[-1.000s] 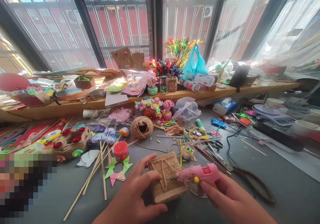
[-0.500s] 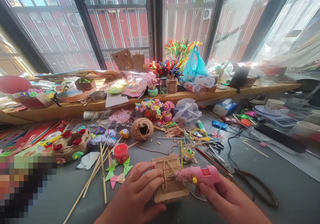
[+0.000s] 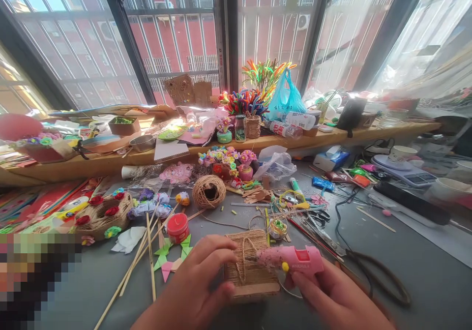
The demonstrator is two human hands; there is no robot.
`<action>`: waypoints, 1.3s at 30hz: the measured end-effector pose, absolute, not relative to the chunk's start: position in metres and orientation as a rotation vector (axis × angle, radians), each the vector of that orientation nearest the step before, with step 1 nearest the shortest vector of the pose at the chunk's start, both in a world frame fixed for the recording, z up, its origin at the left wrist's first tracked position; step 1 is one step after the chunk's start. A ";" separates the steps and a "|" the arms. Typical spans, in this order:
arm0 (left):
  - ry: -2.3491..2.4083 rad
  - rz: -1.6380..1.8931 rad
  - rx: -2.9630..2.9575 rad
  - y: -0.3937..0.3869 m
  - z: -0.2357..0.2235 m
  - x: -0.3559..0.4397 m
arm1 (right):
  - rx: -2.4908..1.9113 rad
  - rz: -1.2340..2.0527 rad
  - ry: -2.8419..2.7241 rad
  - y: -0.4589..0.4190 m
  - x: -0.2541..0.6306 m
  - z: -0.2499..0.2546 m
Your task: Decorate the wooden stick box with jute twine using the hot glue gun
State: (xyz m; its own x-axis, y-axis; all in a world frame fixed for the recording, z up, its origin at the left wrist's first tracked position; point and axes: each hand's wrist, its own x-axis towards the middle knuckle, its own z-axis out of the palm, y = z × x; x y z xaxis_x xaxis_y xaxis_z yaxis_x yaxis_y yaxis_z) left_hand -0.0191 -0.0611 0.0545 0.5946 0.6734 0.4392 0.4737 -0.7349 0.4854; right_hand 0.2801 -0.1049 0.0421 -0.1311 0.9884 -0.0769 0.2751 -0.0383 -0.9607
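Note:
A small block wrapped in brown twine [image 3: 248, 263] sits on the grey table near the front edge, with a flat wooden stick along its near side. My left hand [image 3: 195, 288] grips its left side, fingers curled over the top. My right hand [image 3: 332, 295] holds a pink glue gun [image 3: 293, 260], its nozzle pointing left onto the twine on top of the block.
A ball of twine [image 3: 209, 191], a red candle [image 3: 177, 225], long wooden sticks [image 3: 149, 256], paper stars, scissors [image 3: 319, 217] and a black cable [image 3: 372, 271] lie around. A wooden shelf [image 3: 110, 160] crowded with craft items runs behind, below barred windows.
My left hand's fingers have curled further over the block's top. The glue gun has shifted slightly left, its nozzle reaching the twine. The view moved a little.

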 end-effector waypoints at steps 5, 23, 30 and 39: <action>0.870 0.685 2.508 -0.023 0.076 -0.020 | -1.340 1.221 -1.383 -0.109 0.275 0.050; 1.051 0.473 2.163 -0.009 0.059 -0.008 | -1.389 1.303 -1.277 -0.111 0.268 0.041; 1.072 0.455 2.156 -0.010 0.059 -0.007 | -1.437 1.321 -1.287 -0.111 0.267 0.039; 1.052 0.431 2.160 -0.011 0.062 -0.007 | -1.440 1.282 -1.222 -0.112 0.268 0.036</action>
State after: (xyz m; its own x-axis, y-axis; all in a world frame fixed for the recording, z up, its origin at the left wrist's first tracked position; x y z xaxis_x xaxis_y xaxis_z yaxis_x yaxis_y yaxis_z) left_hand -0.0065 -0.0109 0.0623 0.6171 0.7869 -0.0025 0.5594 -0.4364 0.7047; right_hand 0.2679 -0.1118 0.0362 0.0044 0.9836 -0.1804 0.1331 -0.1793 -0.9747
